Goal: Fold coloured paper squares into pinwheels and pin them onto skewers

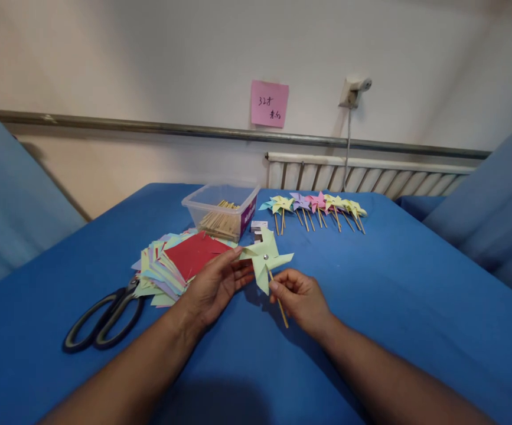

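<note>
A pale green paper pinwheel with a round pin head at its centre stands upright in front of me, on a thin wooden stick. My right hand pinches this stick just below the blades. At the pinwheel's left side is my left hand, its thumb tip at the edge of the left blade and its fingers apart, partly behind the paper. Beside my left wrist lies a pile of coloured paper squares with a red sheet on top. Black-handled scissors rest at the left, blades hidden under the paper.
A clear plastic box of wooden sticks stands behind the paper. Next to it is a small box, partly hidden. Several finished pinwheels lie in a row at the back of the blue-covered table, before a radiator.
</note>
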Available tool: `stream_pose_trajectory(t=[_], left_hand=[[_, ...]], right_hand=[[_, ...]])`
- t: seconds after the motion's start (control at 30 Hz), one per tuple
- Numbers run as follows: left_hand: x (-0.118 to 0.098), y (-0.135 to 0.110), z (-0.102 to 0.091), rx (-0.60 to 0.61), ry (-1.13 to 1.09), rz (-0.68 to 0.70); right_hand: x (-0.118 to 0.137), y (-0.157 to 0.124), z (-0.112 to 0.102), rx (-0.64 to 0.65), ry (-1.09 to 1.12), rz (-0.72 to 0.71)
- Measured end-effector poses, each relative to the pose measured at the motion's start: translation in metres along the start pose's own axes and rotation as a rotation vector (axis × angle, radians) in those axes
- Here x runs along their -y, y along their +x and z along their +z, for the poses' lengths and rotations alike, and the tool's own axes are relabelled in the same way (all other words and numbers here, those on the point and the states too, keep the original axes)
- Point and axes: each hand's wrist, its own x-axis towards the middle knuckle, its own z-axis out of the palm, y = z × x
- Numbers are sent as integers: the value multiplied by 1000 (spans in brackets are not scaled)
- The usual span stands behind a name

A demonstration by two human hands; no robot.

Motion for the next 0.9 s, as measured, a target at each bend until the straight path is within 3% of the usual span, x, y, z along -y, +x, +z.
stream_pose_trajectory(t=[0.2,0.47,0.63,0.9], left_hand=[[13,-2,8,80,116,32],[21,-1,11,10,163,56],[18,-2,9,9,160,87],[-4,-4,9,-122,93,180]], right_hand=[[-2,2,3,-14,31,30],[-6,0,11,39,56,58],[-7,-1,13,91,87,72],[-8,0,9,140,22,103]])
